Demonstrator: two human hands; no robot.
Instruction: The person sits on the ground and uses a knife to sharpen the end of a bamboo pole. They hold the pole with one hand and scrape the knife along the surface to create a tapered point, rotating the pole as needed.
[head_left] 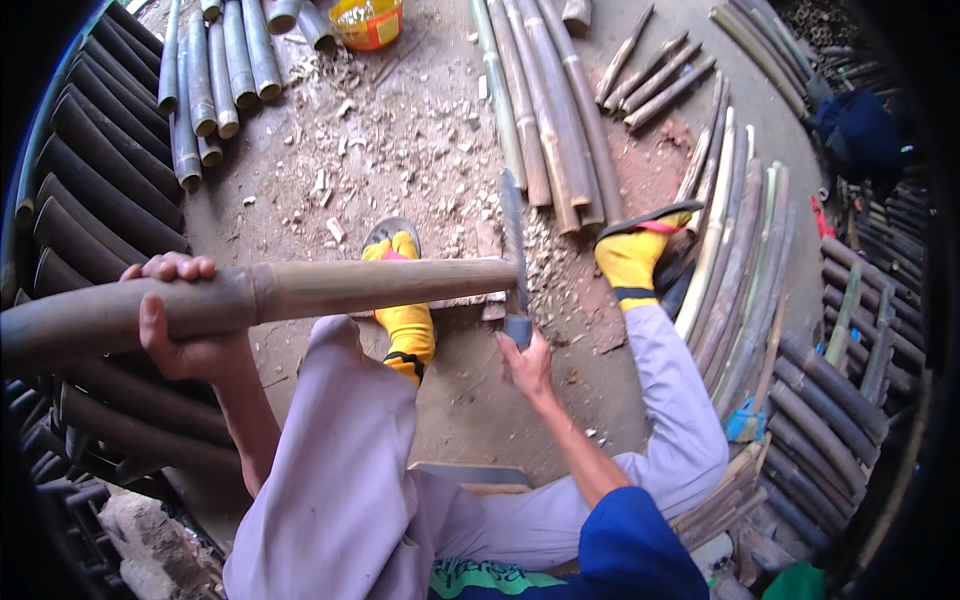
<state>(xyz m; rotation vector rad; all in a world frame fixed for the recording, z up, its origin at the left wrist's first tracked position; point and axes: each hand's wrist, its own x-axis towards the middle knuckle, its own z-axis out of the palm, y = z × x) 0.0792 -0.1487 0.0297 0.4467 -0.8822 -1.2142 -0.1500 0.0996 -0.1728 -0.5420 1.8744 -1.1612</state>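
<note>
A thick bamboo pole lies level across the view, from the left edge to just right of the middle. My left hand is wrapped round it from below, fingers over the top. In my right hand is a machete, gripped by its dark handle. Its long blade points away from me and meets or nearly meets the pole's right end. A low wooden block shows partly beneath that end; the pole hides the rest.
Wood chips litter the floor. Bamboo poles lie stacked at left, upper left, ahead and right. An orange-yellow tub stands at the far side. My feet in yellow socks flank the work spot.
</note>
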